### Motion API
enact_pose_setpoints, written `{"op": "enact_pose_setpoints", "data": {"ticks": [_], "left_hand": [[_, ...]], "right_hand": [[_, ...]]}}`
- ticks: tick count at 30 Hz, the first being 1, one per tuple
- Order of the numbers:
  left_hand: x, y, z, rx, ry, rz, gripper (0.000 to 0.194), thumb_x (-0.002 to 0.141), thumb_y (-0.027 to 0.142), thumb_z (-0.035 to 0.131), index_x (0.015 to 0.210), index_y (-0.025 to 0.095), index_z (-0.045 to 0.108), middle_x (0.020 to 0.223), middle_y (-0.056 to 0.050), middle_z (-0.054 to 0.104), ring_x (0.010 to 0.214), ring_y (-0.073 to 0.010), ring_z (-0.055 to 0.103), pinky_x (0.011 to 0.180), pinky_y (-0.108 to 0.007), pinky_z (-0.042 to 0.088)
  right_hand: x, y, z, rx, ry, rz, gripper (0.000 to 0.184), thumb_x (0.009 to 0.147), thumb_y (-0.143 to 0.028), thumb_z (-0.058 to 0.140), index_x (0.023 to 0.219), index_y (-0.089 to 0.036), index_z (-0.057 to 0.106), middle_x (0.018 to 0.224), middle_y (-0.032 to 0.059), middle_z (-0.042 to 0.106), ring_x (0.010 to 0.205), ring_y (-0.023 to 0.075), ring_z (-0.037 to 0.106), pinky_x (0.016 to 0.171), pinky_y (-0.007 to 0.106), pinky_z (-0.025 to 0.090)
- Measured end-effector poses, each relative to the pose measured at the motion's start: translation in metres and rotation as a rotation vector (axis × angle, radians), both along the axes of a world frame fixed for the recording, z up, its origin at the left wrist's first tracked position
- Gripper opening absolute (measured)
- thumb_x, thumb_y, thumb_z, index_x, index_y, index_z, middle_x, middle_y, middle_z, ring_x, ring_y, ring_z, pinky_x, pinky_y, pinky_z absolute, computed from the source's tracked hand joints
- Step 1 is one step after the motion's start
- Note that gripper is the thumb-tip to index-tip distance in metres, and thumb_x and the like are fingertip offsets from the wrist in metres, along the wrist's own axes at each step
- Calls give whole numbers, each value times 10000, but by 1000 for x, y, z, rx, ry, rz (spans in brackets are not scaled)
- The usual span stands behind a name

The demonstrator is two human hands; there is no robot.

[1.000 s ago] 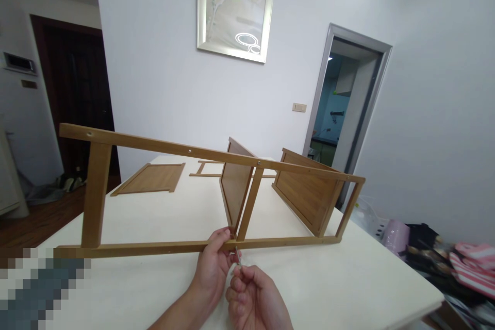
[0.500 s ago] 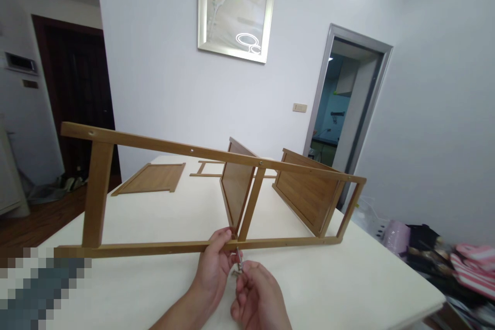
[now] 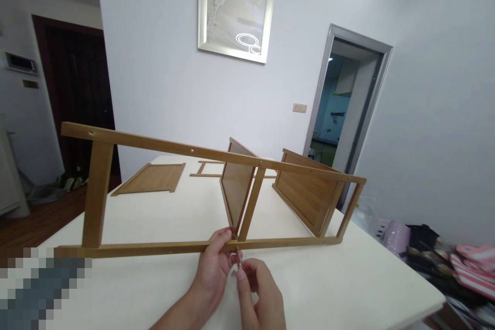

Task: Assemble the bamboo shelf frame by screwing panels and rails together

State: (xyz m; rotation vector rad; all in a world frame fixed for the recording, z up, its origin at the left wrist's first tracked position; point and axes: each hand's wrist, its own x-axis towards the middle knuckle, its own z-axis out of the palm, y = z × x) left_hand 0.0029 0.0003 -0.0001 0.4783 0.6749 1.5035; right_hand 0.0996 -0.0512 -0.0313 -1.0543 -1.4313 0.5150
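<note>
A wooden side frame (image 3: 147,249) stands on its long edge on the white table, with two panels set against it. My left hand (image 3: 212,268) is closed around its lower rail, thumb by the foot of the middle wooden panel (image 3: 236,178). Just below that rail, my right hand (image 3: 260,291) pinches a thin metal rod (image 3: 239,256) between thumb and finger. The rod's upper tip meets the rail's underside; whether it is a bolt or a hex key I cannot tell. Small metal bits show beside it, partly hidden by the fingers.
Another wooden panel (image 3: 309,193) leans at the frame's right end. A loose panel (image 3: 152,178) lies flat at the back left, near a slim ladder-like frame (image 3: 203,175). The table (image 3: 348,278) ends at the right, where bags and clothes (image 3: 469,263) are piled beyond it.
My right hand has turned around the metal rod, its thumb now on the near side and its fingers bent to the right. The left hand and the frame have stayed put.
</note>
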Motion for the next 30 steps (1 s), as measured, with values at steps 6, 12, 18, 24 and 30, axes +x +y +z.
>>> {"op": "enact_pose_setpoints", "data": {"ticks": [6, 12, 18, 24, 30], "left_hand": [[0, 1, -1, -3, 15, -11, 280, 698, 254, 753, 932, 152, 638, 776, -1, 656, 573, -114, 565, 522, -259, 485], [0, 2, -2, -7, 5, -2, 241, 711, 232, 745, 914, 148, 644, 802, -2, 665, 585, -103, 581, 548, -247, 499], [-2, 1, -3, -13, 4, -2, 193, 739, 208, 724, 906, 152, 644, 824, -5, 671, 609, -107, 601, 583, -250, 515], [-1, 1, -2, -14, -7, -2, 191, 731, 194, 727, 898, 150, 646, 841, -16, 675, 624, -109, 596, 576, -251, 512], [0, 2, -1, -14, -7, -2, 213, 712, 212, 744, 892, 151, 648, 828, -17, 674, 606, -108, 583, 556, -253, 505]], "right_hand": [[15, 6, 4, 290, -431, -69, 114, 967, -193, 473, 1002, -225, 577, 841, 36, 641, 758, 161, 637, 669, 249, 507], [20, 6, 7, 387, -636, -198, 73, 960, -181, 481, 973, -214, 546, 816, 41, 621, 750, 186, 634, 635, 278, 495], [20, 6, 9, 440, -791, -279, 87, 950, -175, 474, 889, -226, 508, 745, 21, 580, 670, 187, 600, 560, 285, 435], [16, 9, 11, 485, -895, -341, 137, 944, -170, 448, 824, -234, 453, 671, 1, 537, 589, 176, 554, 515, 290, 356], [13, 10, 14, 494, -931, -362, 130, 936, -158, 419, 834, -234, 449, 636, -6, 527, 544, 170, 526, 509, 293, 314]]}}
